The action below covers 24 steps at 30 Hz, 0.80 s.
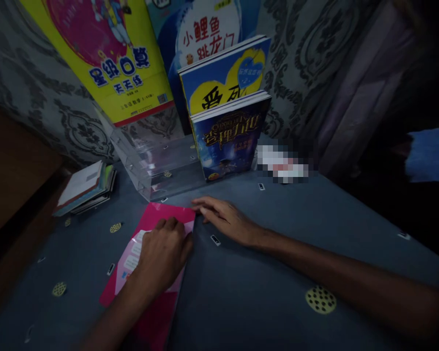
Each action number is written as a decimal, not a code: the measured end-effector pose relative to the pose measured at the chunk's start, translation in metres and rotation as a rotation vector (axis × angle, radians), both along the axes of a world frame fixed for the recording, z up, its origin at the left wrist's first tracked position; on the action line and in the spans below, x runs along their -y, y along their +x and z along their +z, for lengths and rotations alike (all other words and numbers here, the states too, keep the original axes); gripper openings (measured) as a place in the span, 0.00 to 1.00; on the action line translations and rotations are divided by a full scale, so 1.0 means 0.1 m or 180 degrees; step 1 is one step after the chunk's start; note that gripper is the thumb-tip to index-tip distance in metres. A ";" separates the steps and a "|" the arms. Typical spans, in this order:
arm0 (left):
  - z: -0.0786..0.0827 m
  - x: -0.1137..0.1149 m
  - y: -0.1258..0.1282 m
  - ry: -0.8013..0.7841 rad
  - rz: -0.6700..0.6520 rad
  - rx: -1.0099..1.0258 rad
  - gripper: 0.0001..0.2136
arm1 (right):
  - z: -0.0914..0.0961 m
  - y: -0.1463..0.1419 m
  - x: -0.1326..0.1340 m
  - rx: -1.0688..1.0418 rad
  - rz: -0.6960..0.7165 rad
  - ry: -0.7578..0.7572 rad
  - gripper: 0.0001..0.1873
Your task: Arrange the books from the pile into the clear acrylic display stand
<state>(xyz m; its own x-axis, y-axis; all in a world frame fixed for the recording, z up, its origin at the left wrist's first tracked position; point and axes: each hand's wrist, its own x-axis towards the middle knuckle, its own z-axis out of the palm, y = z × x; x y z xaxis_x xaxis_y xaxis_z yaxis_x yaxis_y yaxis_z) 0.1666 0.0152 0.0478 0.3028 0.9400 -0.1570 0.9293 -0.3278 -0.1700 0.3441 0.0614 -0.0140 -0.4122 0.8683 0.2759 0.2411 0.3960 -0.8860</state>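
A pink book [155, 314] with a pale panel and white labels lies tilted on the table in front of me. My left hand [164, 253] rests on its upper part with bent fingers, the thumb along the right edge; the fingertips are hidden. My right hand [225, 219] reaches in from the right, fingers stretched out, fingertips at the book's top right corner. Just beyond both hands stands a clear plastic book rack [141, 178]. In its right part several books stand upright, a dark blue book [230, 141] at the front.
A yellow workbook [131, 92] leans at the rack's left rear. Left of the rack lies a small stack of books [86, 187]. A blurred-out item [283, 163] sits right of the rack. Patterned wallpaper [296, 53] rises behind the dark grey tablecloth [263, 302]; the table's edge slopes away at right.
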 end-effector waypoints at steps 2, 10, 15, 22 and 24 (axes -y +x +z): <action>0.00 0.00 -0.02 -0.0002 -0.0063 0.0055 0.14 | 0.00 0.00 0.02 0.0194 0.0022 0.0230 0.17; -0.05 -0.22 -0.52 0.0181 0.0401 0.0311 0.18 | -0.04 -0.04 0.07 0.0677 0.0074 0.0688 0.19; -0.15 -0.26 -0.80 0.0242 0.0533 0.0473 0.19 | -0.01 -0.10 0.00 0.0814 0.0078 0.0804 0.20; -0.25 -0.28 -0.84 0.0563 0.0483 0.0549 0.17 | -0.04 -0.25 -0.40 0.1067 -0.0122 0.0966 0.20; -0.30 -0.31 -0.88 0.0678 0.0411 0.0624 0.17 | -0.09 -0.27 -0.47 0.1103 -0.0144 0.1108 0.20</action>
<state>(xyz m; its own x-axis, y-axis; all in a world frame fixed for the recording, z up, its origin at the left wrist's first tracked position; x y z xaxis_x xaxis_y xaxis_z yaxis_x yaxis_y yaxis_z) 0.0789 0.0462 0.0181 0.1838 0.9781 0.0973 0.9828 -0.1811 -0.0356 0.3167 0.1084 -0.0227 -0.4950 0.7681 0.4062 0.5222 0.6366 -0.5675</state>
